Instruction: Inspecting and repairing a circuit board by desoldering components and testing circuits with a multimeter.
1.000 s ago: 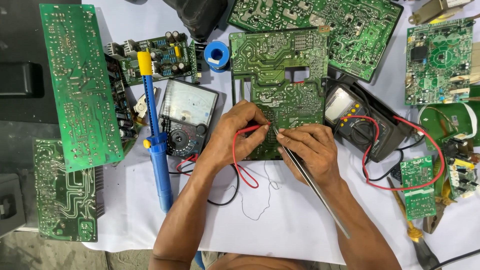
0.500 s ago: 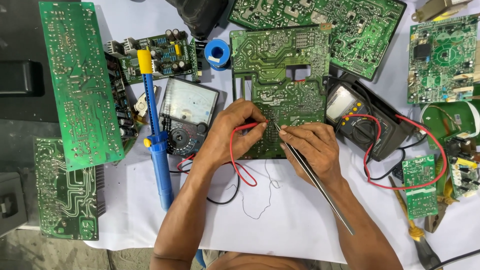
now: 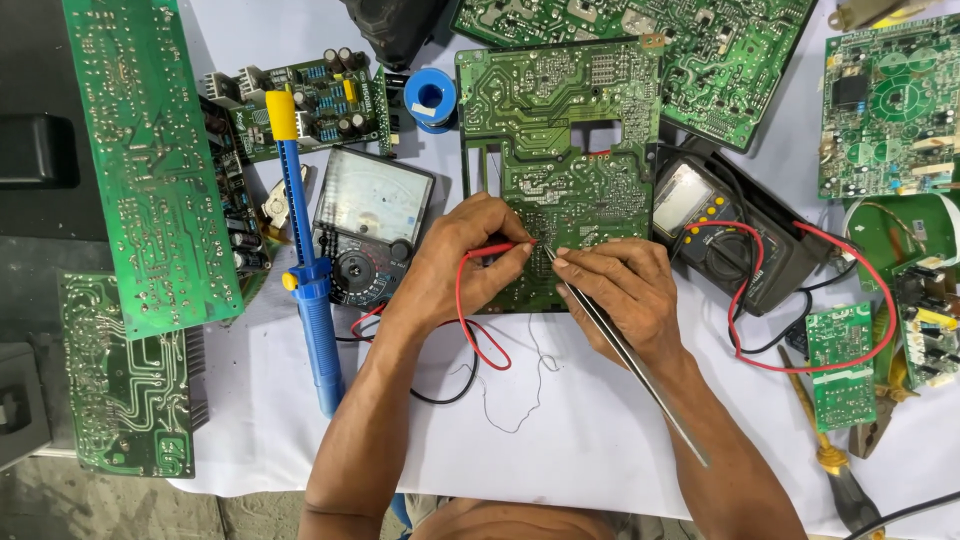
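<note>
A green circuit board (image 3: 560, 150) lies solder side up in the middle of the white table. My left hand (image 3: 465, 255) pinches a red test probe (image 3: 500, 250) whose tip touches the board's lower part. A red lead (image 3: 480, 330) loops from it toward me. My right hand (image 3: 620, 290) holds long metal tweezers (image 3: 625, 350), their tip on the board right beside the probe tip. The two hands almost touch over the board's near edge.
An analog meter (image 3: 365, 225) and a blue desoldering pump (image 3: 305, 250) lie to the left. A digital multimeter (image 3: 720, 230) with red and black leads sits to the right. Several other green boards ring the table; a blue solder spool (image 3: 430, 98) stands behind.
Both hands stay at the same spot on the board; only slight shifts of the fingers and of the red lead's loop.
</note>
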